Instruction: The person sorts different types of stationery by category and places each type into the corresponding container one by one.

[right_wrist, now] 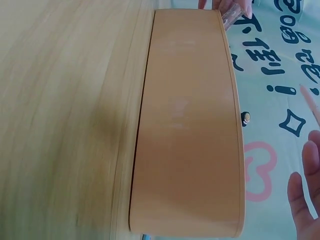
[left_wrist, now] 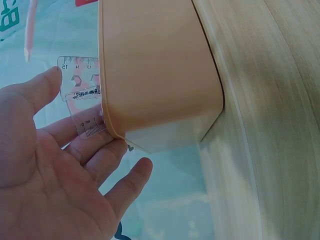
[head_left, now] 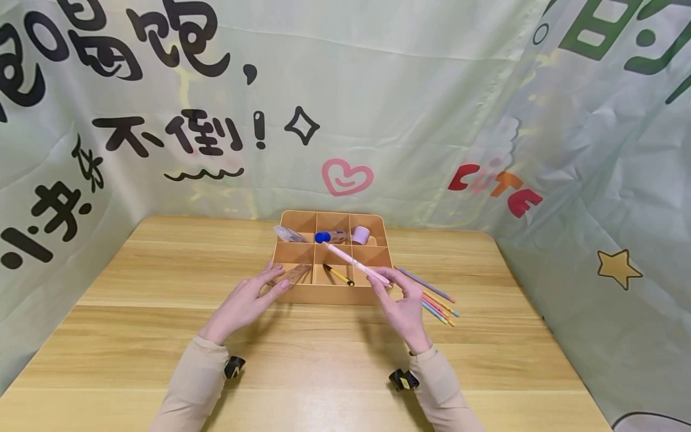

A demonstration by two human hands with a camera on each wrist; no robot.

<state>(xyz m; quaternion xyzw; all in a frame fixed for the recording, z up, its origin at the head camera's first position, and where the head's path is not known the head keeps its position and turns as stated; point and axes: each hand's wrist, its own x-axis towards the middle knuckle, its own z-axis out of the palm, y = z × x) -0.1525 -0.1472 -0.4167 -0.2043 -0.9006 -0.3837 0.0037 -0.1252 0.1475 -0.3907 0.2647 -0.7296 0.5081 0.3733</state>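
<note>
My right hand [head_left: 402,306] pinches a slim pale pink pen [head_left: 353,261] between thumb and fingers, above the right part of the tan six-compartment box [head_left: 324,294]. The pen slants toward the back left. My left hand [head_left: 251,300] is at the box's front left corner, its fingers spread around the rim. A clear plastic ruler [left_wrist: 80,75] sticks up from the front left compartment, close to the left thumb and fingers. A yellow and black pen [head_left: 338,275] leans in the front middle compartment.
In the back row are a clear-wrapped item [head_left: 290,234], a blue-capped tube [head_left: 330,237] and a lavender cylinder [head_left: 360,235]. Several pastel pencils [head_left: 437,306] lie on the wooden table [head_left: 324,372] to the box's right. A printed cloth [head_left: 410,120] stands behind.
</note>
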